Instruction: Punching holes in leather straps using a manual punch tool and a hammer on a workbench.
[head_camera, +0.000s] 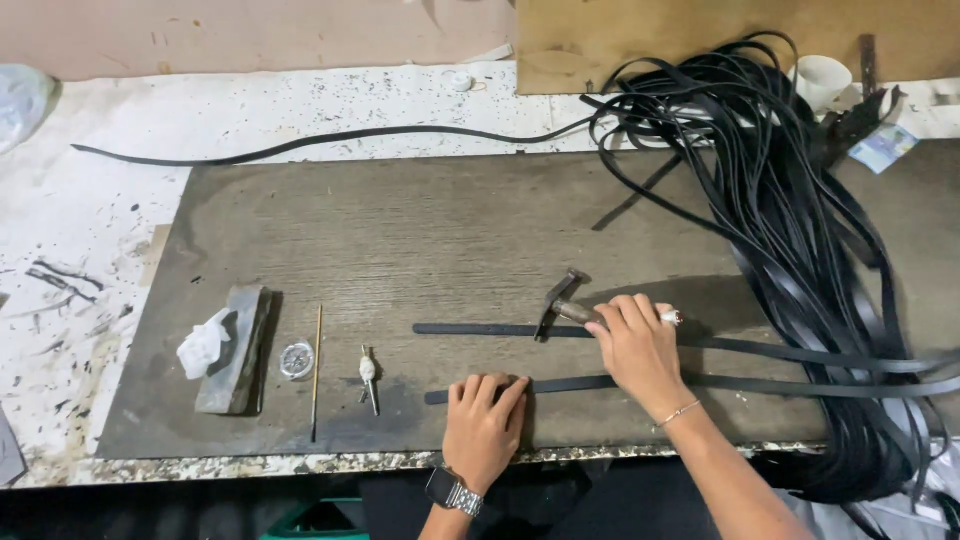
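Near strap (570, 384), a flat black strip, lay w/ its long axis left-right along the front of the dark board (400, 230), its free end at left, the rest running right into the strap pile (800, 220). Head view: left hand (483, 425) pressed flat on it just right of that end, fingers spread and straight, not curled round anything. A second strap (480, 328) lay parallel just behind. Right hand (640, 350) sat between the two, fingers closed round the handle of a small hammer (560, 297), head resting on or just above the far strap; contact unclear. Left hand was nearer the front strap's end. At left: a stone block (235, 350), thin stick (317, 370), awl (369, 375).
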